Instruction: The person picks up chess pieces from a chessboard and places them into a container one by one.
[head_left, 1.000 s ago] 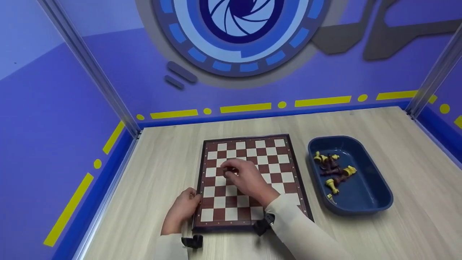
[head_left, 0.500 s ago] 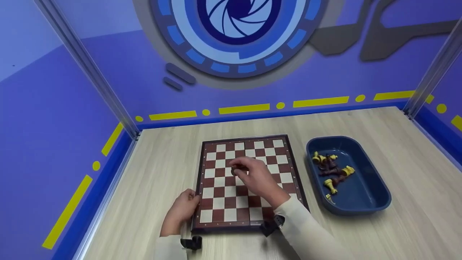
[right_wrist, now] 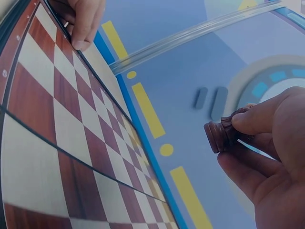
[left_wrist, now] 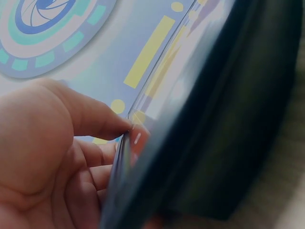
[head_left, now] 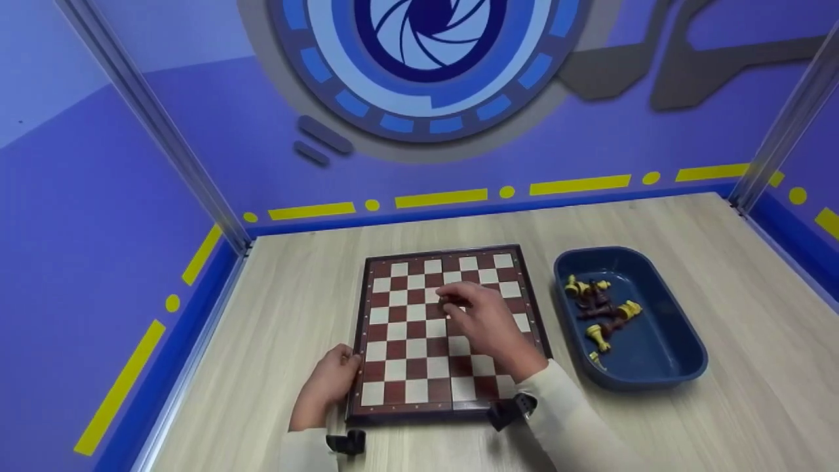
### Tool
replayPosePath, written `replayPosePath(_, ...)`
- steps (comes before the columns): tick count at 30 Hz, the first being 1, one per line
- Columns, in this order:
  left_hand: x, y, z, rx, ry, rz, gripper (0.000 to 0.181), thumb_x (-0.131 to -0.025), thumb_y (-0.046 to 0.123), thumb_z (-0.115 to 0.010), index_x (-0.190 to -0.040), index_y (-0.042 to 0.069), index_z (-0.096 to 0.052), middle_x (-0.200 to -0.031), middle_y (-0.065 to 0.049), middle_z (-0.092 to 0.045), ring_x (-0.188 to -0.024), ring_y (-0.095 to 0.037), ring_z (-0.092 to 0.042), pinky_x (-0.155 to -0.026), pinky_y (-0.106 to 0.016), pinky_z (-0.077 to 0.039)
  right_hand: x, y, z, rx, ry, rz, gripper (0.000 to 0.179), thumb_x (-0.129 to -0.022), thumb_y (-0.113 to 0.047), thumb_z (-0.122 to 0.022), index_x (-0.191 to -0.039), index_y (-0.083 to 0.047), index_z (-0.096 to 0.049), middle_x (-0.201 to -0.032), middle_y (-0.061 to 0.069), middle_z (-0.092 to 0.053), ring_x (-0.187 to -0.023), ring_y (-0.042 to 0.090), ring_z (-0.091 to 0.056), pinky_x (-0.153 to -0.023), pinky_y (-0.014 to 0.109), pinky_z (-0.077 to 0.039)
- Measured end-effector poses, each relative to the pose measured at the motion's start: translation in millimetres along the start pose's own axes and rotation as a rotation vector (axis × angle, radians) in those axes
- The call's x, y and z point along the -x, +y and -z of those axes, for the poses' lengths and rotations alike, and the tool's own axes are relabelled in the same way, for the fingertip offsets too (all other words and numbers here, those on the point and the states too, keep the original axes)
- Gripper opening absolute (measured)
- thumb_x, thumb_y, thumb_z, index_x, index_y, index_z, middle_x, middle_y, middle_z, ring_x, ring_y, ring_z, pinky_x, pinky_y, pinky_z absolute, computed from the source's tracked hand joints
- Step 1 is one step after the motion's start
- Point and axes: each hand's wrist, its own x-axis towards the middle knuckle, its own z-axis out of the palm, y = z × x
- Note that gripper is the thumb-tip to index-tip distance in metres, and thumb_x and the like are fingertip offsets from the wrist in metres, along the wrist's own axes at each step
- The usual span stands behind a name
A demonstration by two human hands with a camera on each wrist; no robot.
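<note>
A brown-and-white chessboard (head_left: 416, 334) lies on the table. My left hand (head_left: 331, 380) holds its left edge near the front corner; in the left wrist view the thumb (left_wrist: 102, 114) touches the edge and the other fingers curl beside it. Above the middle of the board, my right hand (head_left: 488, 321) pinches a dark brown chess piece (right_wrist: 221, 133) between thumb and fingers. Its ridged round base sticks out in the right wrist view; the fingers cover much of the rest, so which piece it is stays unclear.
To the right of the board stands a dark blue tray (head_left: 675, 328) with yellow pieces (head_left: 596, 334) and dark brown pieces (head_left: 593, 298) lying in its left part. A purple-blue panel wall (head_left: 216, 131) rises behind the wooden table (head_left: 295, 282).
My right hand has moved to the right over the board, with the dark chess piece still pinched. The left hand stays on the board's left edge.
</note>
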Motion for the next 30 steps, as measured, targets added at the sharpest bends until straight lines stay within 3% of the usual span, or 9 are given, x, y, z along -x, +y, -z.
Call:
replayPosePath(5, 1.1, 0.0, 0.8, -0.001, 0.007, -0.023, 0.017, -0.099, 0.017, -0.045, -0.095, 0.002, -0.052, -0.074, -0.004, -0.051, -0.064, -0.015, -0.05, -0.054, -0.028, -0.041, 3.6, 3.4, 9.0, -0.012, 0.017, -0.018, 0.019, -0.09, -0.005, -0.065, -0.106, -0.013, -0.069, -0.101, -0.001, -0.07, -0.093, 0.011, -0.067, -0.082, 0.025, -0.055)
replayPosePath(11, 0.7, 0.9, -0.6, 0.002, 0.017, -0.005, 0.018, -0.1, 0.019, -0.046, -0.093, 0.004, -0.053, -0.071, -0.002, -0.051, -0.061, -0.014, -0.05, -0.051, -0.028, -0.041, 7.9, 8.5, 20.4, 0.013, 0.04, -0.021, 0.021, -0.091, -0.004, -0.064, -0.105, -0.018, -0.069, -0.098, -0.004, -0.07, -0.09, 0.005, -0.066, -0.082, 0.025, -0.055)
replayPosePath(18, -1.0, 0.2, -1.2, -0.024, 0.04, -0.005, 0.017, -0.1, 0.02, -0.048, -0.093, 0.005, -0.054, -0.07, 0.0, -0.051, -0.062, -0.014, -0.05, -0.054, -0.028, -0.041, 13.0, 15.7, 32.0, 0.027, 0.089, -0.017, 0.021, -0.089, -0.004, -0.067, -0.107, -0.014, -0.07, -0.098, -0.003, -0.07, -0.092, 0.01, -0.067, -0.085, 0.03, -0.055)
replayPosePath(22, -1.2, -1.1, -0.3, -0.057, 0.048, -0.033, 0.019, -0.1, 0.02, -0.048, -0.093, 0.004, -0.054, -0.07, 0.0, -0.05, -0.064, -0.014, -0.049, -0.058, -0.029, -0.041, 16.1, 20.7, 36.7, 0.026, 0.109, -0.041, 0.022, -0.088, -0.002, -0.067, -0.107, -0.013, -0.07, -0.099, -0.001, -0.07, -0.091, 0.013, -0.067, -0.084, 0.032, -0.056)
replayPosePath(30, -2.0, -2.5, -1.0, -0.054, 0.028, -0.03, 0.02, -0.102, 0.021, -0.045, -0.095, 0.003, -0.053, -0.072, -0.001, -0.051, -0.064, -0.014, -0.049, -0.057, -0.028, -0.041, 22.7, 28.2, 49.1, 0.01, 0.125, -0.116, 0.02, -0.09, -0.002, -0.064, -0.107, -0.012, -0.069, -0.1, 0.0, -0.071, -0.09, 0.012, -0.068, -0.081, 0.032, -0.056)
